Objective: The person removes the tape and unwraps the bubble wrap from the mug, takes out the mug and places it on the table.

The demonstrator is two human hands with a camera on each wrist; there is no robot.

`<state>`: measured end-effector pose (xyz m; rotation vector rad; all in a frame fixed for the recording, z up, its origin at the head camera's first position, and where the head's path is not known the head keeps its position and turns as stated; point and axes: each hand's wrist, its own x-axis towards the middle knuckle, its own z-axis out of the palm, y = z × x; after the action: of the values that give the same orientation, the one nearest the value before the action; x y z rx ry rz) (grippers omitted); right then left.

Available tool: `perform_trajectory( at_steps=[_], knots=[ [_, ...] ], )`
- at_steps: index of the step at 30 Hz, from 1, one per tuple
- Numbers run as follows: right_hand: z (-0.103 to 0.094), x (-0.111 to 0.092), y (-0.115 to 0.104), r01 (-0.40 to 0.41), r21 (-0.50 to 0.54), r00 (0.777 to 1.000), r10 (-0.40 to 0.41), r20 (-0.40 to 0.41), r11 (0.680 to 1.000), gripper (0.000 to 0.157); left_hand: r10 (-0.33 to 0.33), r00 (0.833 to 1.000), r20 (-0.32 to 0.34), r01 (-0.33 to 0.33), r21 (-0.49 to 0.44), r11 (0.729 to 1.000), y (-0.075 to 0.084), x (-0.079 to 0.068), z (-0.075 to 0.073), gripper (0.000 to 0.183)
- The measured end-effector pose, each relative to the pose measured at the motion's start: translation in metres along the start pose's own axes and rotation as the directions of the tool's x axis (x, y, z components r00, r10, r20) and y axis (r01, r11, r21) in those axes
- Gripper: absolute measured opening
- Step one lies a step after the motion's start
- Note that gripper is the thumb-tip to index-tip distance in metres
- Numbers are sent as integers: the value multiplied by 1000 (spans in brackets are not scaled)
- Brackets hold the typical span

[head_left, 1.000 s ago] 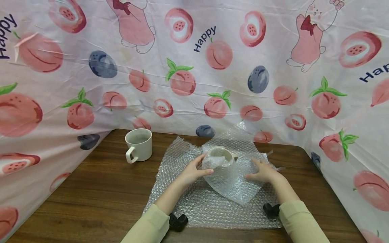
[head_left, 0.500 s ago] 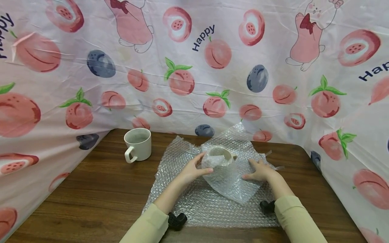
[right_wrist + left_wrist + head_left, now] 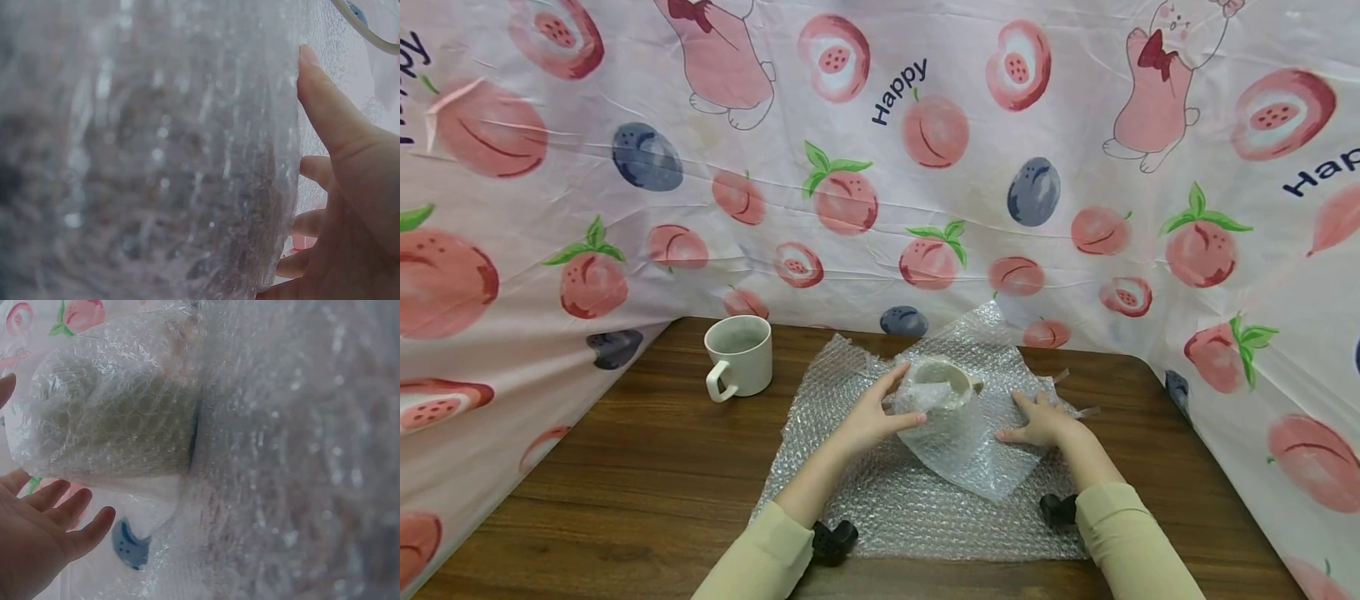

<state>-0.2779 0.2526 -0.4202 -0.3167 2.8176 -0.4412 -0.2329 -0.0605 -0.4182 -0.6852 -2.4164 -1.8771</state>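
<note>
A white mug stands in the middle of the table, partly wrapped in bubble wrap, with a flap of the wrap tucked into its mouth. Its handle pokes out on the right. Beside the mug's left side is my left hand, thumb in front and fingers spread; in the left wrist view the fingers are extended alongside the wrapped mug. My right hand lies with spread fingers on the bubble wrap to the right of the mug, and in the right wrist view its thumb is straight along the sheet.
A second white mug stands unwrapped at the back left, handle toward the front. A larger bubble wrap sheet lies beneath the wrapped mug. Strips of clear tape stick out at the right. A fruit-patterned cloth hangs behind the wooden table.
My right hand has come slightly left and down onto the bubble wrap. My left hand's fingers have lifted a little at the mug's side. The unwrapped mug has stayed put.
</note>
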Motion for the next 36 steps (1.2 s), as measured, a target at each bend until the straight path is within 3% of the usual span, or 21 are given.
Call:
perform_trajectory(
  at_steps=[9,18,36],
  knots=[
    [-1,-1,-1,-8,12,1000,8,5,1000,102,83,996,-30,-79,116,990,6,-2,0,73],
    [0,-2,-1,-5,20,1000,5,1,1000,101,142,990,0,-138,232,963,13,-5,1,58],
    [3,-2,0,-7,30,1000,7,-4,1000,100,204,979,-15,-195,235,952,15,-6,3,44]
  ],
)
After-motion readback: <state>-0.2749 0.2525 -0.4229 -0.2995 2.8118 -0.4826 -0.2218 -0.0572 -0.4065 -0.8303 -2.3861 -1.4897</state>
